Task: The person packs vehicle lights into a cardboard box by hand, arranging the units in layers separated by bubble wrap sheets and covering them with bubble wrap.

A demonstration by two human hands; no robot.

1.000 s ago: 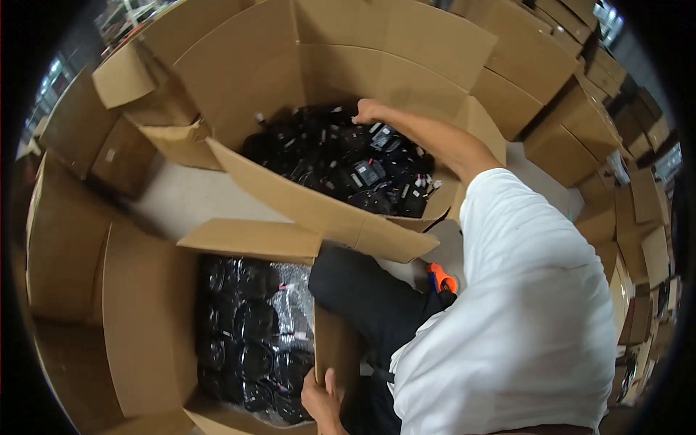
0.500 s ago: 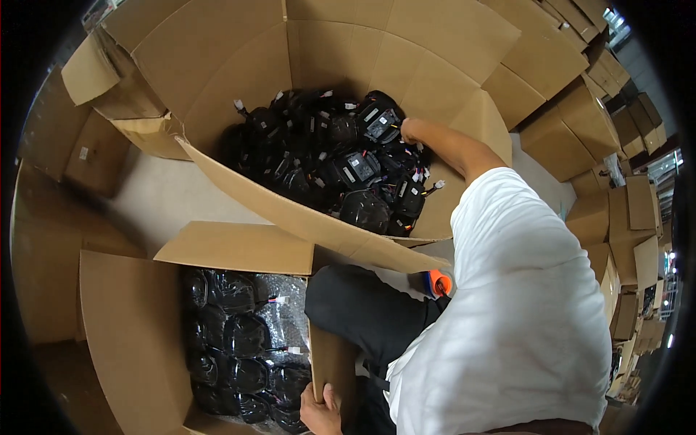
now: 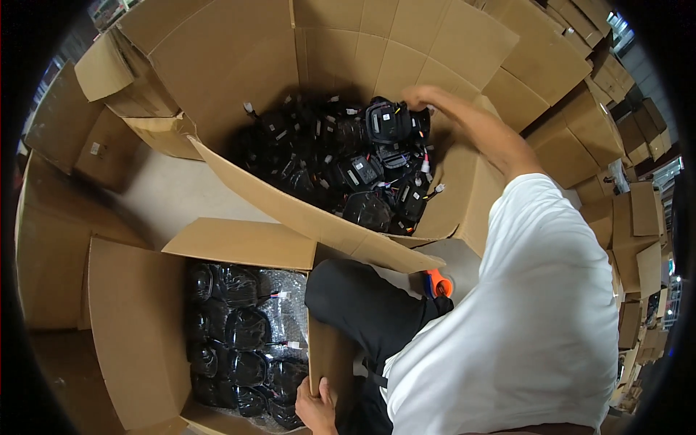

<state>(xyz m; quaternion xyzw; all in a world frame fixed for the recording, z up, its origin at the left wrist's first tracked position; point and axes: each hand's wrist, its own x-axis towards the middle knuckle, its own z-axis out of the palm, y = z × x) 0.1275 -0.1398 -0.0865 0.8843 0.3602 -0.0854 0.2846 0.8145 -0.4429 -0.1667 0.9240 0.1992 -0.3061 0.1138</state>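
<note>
My left hand (image 3: 316, 407) is closed over the top edge of the near carton's right wall, thumb on one side and fingers on the other. That carton (image 3: 138, 341) holds rows of black, plastic-wrapped units (image 3: 246, 330) on clear bubble wrap (image 3: 290, 279). My right arm stretches into the large carton (image 3: 254, 185). There, my right hand (image 3: 420, 97) grips the far right side of a black plastic housing (image 3: 389, 122), which sits tilted on the pile; some fingers are hidden behind it. Beneath and left lie several similar black housings (image 3: 359, 171) with wires and white connectors.
Tall cardboard walls (image 3: 406, 43) rise behind the pile. Stacked cartons (image 3: 565, 145) stand on the right, and more boxes (image 3: 109, 152) on the left. My bent leg (image 3: 362, 297) is between the two cartons, near an orange and blue shoe (image 3: 439, 283).
My right hand has shifted slightly up and right, and the housing by it has turned and tilted. My left hand keeps its grip on the carton edge. The view has shifted slightly.
</note>
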